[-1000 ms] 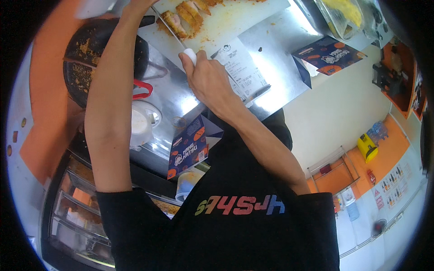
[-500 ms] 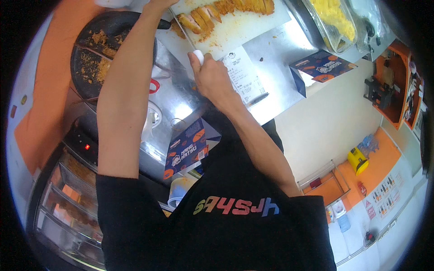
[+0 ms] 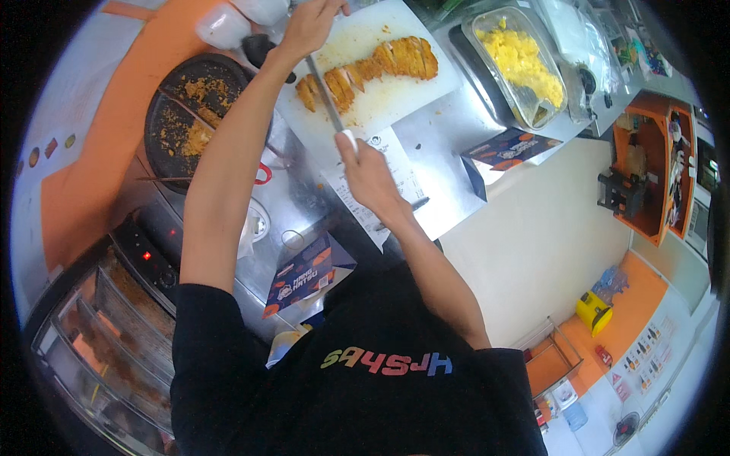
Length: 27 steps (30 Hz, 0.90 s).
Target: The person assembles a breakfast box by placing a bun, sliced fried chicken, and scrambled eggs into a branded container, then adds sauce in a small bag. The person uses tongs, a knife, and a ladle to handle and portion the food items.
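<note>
My right hand is closed around the white handle of a kitchen knife. The blade points away over a white cutting board, crossing the left end of a row of sliced breaded cutlet. One end slice lies left of the blade, apart from the rest. My left hand is over the board's far left edge, close to the blade's tip, fingers stretched out and apparently holding nothing. Whether it touches the knife cannot be made out. A printed paper slip lies by my right hand, partly under the board.
A round dark pan with crumbs and tongs stands left of my left forearm. Right of the board is a clear tub of yellow food. Folded blue cartons sit at the counter's near edge. A lit-panel appliance is lower left.
The view has shifted, so the board and pan sit lower and show more fully. My left hand has come further into view. The knife stays at the cutlet's left end.
</note>
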Motion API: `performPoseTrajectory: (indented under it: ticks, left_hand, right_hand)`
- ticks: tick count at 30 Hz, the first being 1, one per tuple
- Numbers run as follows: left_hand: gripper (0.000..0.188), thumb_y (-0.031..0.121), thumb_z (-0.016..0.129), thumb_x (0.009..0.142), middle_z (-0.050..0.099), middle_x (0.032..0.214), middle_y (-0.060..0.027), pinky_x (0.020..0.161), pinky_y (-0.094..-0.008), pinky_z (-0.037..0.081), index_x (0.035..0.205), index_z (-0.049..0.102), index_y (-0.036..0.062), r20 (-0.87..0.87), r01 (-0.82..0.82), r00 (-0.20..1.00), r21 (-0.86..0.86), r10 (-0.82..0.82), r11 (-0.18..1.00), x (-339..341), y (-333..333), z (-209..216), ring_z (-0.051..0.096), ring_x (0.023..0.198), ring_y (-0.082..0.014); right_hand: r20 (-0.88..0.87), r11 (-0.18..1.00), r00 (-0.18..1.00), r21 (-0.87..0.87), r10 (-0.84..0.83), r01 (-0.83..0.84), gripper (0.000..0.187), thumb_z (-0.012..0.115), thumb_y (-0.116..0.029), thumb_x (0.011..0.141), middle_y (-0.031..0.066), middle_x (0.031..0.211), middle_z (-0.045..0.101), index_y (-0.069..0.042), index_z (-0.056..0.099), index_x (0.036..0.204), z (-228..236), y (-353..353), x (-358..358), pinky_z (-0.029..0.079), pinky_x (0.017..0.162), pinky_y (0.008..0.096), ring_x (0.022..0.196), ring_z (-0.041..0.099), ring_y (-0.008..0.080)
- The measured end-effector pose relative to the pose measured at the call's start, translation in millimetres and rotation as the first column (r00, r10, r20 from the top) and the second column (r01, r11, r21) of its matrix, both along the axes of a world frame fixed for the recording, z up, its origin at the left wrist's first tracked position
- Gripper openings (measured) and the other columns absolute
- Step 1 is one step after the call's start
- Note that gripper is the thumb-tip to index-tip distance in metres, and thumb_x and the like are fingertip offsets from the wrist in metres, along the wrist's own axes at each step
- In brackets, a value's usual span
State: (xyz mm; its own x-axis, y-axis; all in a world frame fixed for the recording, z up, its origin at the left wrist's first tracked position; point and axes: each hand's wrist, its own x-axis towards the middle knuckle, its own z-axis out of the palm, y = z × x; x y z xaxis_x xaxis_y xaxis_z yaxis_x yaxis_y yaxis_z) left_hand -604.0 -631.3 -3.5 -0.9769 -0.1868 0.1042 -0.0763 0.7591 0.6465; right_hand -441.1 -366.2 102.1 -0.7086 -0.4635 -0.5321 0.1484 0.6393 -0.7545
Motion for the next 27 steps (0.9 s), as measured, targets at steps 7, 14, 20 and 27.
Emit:
performPoseTrajectory:
  ticks: [7,14,20,27]
  left_hand:
    - [0.064,0.059,0.036,0.105,0.062,0.070,-0.0141,0.078,-0.0451,0.048,0.085,0.070,0.0086,0.068,0.006,0.998,0.120,-0.014,0.993,-57.2,73.0,26.2,0.065,0.076,-0.0330]
    - [0.063,0.057,0.036,0.106,0.062,0.068,-0.0124,0.077,-0.0453,0.049,0.085,0.071,0.0087,-0.020,0.199,0.980,0.226,-0.200,0.954,-42.8,74.3,36.4,0.065,0.074,-0.0327]
    - [0.055,0.052,0.042,0.105,0.065,0.080,-0.0147,0.081,-0.0464,0.048,0.094,0.069,0.0059,-0.102,0.269,0.962,0.166,-0.255,0.949,-47.4,78.6,15.1,0.064,0.083,-0.0339]
    - [0.048,0.047,0.049,0.104,0.067,0.094,-0.0174,0.086,-0.0476,0.047,0.104,0.067,0.0026,-0.187,0.201,0.967,0.129,-0.175,0.971,-35.2,74.5,10.6,0.064,0.095,-0.0354]
  right_hand:
    - [-0.112,0.983,0.993,0.170,-0.045,0.063,0.063,0.044,-0.049,0.107,0.0387,0.086,0.066,0.011,0.062,0.105,10.9,28.0,-29.0,0.051,0.081,0.0582,0.089,0.066,0.0559]
    - [-0.098,0.963,0.994,0.258,-0.054,0.078,0.061,0.043,-0.047,0.108,0.0396,0.085,0.065,0.011,0.062,0.103,-0.5,32.8,-44.9,0.051,0.080,0.0584,0.089,0.065,0.0567]
    - [-0.143,0.976,0.988,0.199,-0.062,0.090,0.057,0.047,-0.044,0.107,0.0385,0.083,0.065,0.011,0.061,0.100,-27.9,38.2,-49.8,0.052,0.077,0.0579,0.086,0.065,0.0568]
    - [-0.282,0.972,0.959,0.216,-0.024,0.088,0.052,0.053,-0.043,0.105,0.0351,0.078,0.066,0.008,0.059,0.095,-39.4,37.1,-36.7,0.053,0.070,0.0590,0.076,0.065,0.0548]
